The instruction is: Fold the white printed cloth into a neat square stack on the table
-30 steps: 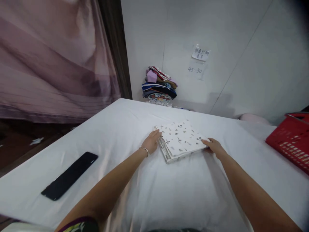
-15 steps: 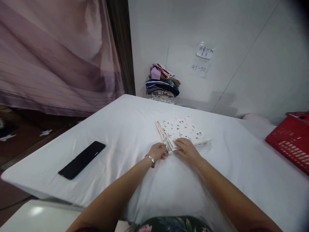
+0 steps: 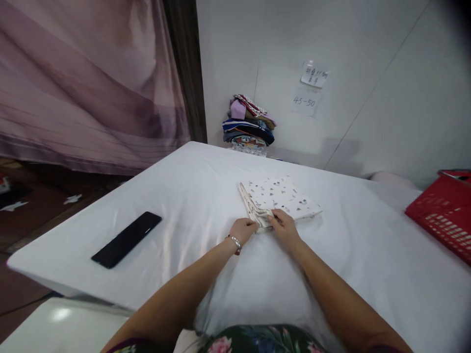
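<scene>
A folded cream cloth (image 3: 283, 193) with a small dark print lies flat on the white-covered table (image 3: 191, 196). Its layered edges run along the left side. My left hand (image 3: 243, 230), a silver bracelet at its wrist, pinches the cloth's near left corner. Just to the right, my right hand (image 3: 285, 228) grips the near edge, thumb and fingers closed on a slightly lifted layer. Some fingertips of both hands are hidden by the fabric and by the hands themselves.
On the left of the table lies a black phone (image 3: 127, 240). A stack of folded fabrics (image 3: 248, 125) stands beyond the far edge against the wall. A red plastic basket (image 3: 441, 211) sits at the right. Pink curtain (image 3: 84, 88) hangs at left.
My left hand has closed on the cloth's corner. My right hand has lifted the near edge a little, bunching it up. The view has shifted slightly.
</scene>
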Demonstrator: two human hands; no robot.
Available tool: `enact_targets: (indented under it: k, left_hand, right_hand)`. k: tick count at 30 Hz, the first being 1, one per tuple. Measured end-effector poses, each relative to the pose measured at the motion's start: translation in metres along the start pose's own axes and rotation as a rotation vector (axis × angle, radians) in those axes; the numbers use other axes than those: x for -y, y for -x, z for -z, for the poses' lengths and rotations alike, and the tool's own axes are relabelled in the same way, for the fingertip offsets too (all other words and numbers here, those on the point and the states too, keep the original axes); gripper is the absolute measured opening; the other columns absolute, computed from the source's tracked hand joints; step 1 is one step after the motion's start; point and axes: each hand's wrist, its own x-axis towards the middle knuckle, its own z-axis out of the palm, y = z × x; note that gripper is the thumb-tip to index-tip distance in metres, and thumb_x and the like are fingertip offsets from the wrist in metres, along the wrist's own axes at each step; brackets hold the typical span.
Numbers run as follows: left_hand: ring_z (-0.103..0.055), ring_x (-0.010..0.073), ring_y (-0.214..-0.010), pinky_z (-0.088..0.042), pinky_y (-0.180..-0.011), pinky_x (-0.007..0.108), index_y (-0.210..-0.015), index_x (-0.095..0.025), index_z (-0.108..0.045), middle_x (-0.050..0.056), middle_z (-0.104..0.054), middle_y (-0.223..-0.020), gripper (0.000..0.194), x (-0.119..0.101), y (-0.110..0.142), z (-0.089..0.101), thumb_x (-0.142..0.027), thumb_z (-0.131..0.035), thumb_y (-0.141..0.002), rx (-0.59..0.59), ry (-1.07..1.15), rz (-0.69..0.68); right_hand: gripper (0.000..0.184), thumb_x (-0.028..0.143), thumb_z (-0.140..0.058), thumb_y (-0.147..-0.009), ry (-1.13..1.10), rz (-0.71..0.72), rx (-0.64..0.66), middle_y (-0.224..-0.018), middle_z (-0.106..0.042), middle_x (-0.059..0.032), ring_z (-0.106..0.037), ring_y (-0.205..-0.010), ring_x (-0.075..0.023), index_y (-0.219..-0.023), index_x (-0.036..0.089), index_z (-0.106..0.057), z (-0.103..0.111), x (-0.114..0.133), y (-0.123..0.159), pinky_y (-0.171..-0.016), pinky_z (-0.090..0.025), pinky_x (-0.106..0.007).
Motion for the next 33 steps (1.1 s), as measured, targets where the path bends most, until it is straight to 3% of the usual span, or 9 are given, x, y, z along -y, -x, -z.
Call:
enact_targets:
  k: [9, 15, 23, 28, 33]
  left_hand:
    - [-0.058, 0.0145, -0.067, -0.039, -0.058, 0.023, -0.072, -0.019, -0.061, 0.000, -0.064, -0.071, 0.029, -0.005, 0.007, -0.009, -0.047, -0.061, -0.066, -0.075, -0.224, -0.121]
    - [-0.058, 0.0147, -0.070, -0.037, -0.058, 0.022, -0.070, -0.019, -0.062, 0.001, -0.066, -0.074, 0.015, -0.006, 0.003, -0.014, -0.033, -0.057, -0.070, -0.079, -0.304, -0.060]
    - [-0.055, 0.0122, -0.066, -0.037, -0.058, 0.022, -0.075, -0.020, -0.061, -0.001, -0.062, -0.069, 0.010, -0.004, 0.014, -0.011, -0.027, -0.055, -0.071, -0.105, -0.224, -0.118]
    - [-0.054, 0.0127, -0.070, -0.035, -0.058, 0.022, -0.083, -0.021, -0.057, -0.001, -0.059, -0.075, 0.014, -0.005, 0.016, -0.012, -0.026, -0.059, -0.070, -0.150, -0.395, -0.208]
    - [-0.055, 0.0134, -0.074, -0.034, -0.058, 0.024, -0.090, -0.022, -0.054, 0.000, -0.057, -0.088, 0.019, -0.007, 0.011, -0.016, -0.032, -0.056, -0.073, -0.179, -0.523, -0.276]
  right_hand:
    - [0.015, 0.027, -0.050, -0.082, -0.022, 0.062, -0.065, -0.085, -0.062, -0.0039, -0.056, -0.078, -0.0165, -0.091, 0.020, -0.060, -0.006, -0.004, 0.006, -0.071, -0.045, -0.028]
    - [0.014, 0.025, -0.052, -0.080, 0.012, 0.117, -0.066, -0.087, -0.062, -0.0052, -0.057, -0.082, -0.0177, -0.090, 0.020, -0.061, -0.006, -0.006, 0.007, -0.074, -0.047, -0.030]
    - [0.019, 0.023, -0.051, -0.079, -0.031, 0.100, -0.128, -0.089, -0.062, -0.0049, -0.057, -0.081, -0.0172, -0.095, 0.020, -0.060, -0.006, -0.006, 0.010, -0.074, -0.047, -0.030]
    - [0.013, 0.024, -0.051, -0.079, -0.013, 0.062, -0.108, -0.083, -0.062, -0.0038, -0.057, -0.076, -0.0165, -0.088, 0.020, -0.060, -0.006, -0.005, 0.010, -0.070, -0.047, -0.029]
    - [0.019, 0.025, -0.054, -0.078, 0.085, 0.104, -0.061, -0.089, -0.062, -0.0051, -0.056, -0.083, -0.0180, -0.096, 0.021, -0.059, -0.006, -0.007, 0.010, -0.075, -0.047, -0.031]
